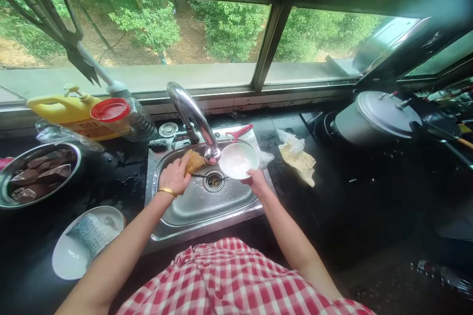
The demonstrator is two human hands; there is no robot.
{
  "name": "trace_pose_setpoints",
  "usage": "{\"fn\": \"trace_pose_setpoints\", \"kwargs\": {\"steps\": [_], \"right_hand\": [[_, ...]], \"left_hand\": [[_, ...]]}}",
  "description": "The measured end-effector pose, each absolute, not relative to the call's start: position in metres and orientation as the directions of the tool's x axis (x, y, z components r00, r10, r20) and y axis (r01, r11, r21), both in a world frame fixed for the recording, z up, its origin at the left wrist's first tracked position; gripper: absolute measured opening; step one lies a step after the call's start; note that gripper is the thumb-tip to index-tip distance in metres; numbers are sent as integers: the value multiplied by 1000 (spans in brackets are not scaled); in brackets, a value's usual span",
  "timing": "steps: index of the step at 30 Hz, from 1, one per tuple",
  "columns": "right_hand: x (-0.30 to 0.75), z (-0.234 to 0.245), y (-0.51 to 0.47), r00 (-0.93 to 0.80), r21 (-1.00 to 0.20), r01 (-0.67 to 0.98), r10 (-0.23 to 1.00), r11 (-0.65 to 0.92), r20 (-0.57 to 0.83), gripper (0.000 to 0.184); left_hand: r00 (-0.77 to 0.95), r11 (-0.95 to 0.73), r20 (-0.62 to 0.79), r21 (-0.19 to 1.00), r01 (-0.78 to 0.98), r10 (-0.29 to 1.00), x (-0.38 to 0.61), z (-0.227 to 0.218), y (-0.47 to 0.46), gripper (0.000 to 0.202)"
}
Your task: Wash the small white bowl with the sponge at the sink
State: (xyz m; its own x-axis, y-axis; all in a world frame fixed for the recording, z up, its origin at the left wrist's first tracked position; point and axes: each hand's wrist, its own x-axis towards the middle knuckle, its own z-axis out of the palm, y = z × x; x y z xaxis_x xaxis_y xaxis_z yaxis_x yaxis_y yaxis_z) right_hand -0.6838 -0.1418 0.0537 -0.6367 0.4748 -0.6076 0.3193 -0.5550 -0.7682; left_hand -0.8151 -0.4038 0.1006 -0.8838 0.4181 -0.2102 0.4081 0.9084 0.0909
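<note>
From the head view, the left hand [174, 174] has its grip closed around a tan sponge [194, 161], over the steel sink [192, 206]. Just right of that grip, the tap [192, 113] spout ends between both hands. The right hand [255, 180] pinches the near rim of a white bowl [238, 160], tilted toward the spout, fingers closed on it. Below the grips lies the drain [213, 180]. Right of the bowl, a crumpled cloth [298, 160] rests on the dark table [369, 192].

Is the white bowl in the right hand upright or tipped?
Tipped. The white bowl faces the camera, showing its inside, held at its rim by the right hand under the faucet.
</note>
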Motion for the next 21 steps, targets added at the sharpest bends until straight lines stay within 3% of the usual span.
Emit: {"fn": "trace_pose_setpoints", "kwargs": {"steps": [2,4,6,8,11,14,17,21], "right_hand": [[-682,50,-166,-644,-709,384,379,-591,-665,52],[-684,47,-184,-667,-672,396,307,-626,-679,42],[-686,46,-195,-698,-641,398,237,-656,-676,38],[-688,47,-200,-720,-639,407,201,-653,-664,39],[-689,46,-206,-739,-674,412,207,-613,-640,41],[-690,41,-216,-722,-648,454,174,-611,-670,47],[-690,33,-234,-727,-640,497,122,-586,-676,52],[-689,26,-256,-711,-619,549,76,-561,-699,48]], "left_hand": [[-886,889,-112,-35,456,450,-836,117,-405,62],[-888,881,-123,-123,456,443,-859,122,-411,54],[-888,884,-183,-138,447,421,-876,120,-417,51],[-891,898,-221,-106,426,397,-880,118,-417,51],[-881,914,-255,37,403,399,-857,116,-403,61],[-830,921,-401,187,341,388,-821,110,-383,69],[-789,949,-527,182,257,315,-797,97,-368,61],[-803,969,-544,178,174,244,-787,74,-355,47]]}}
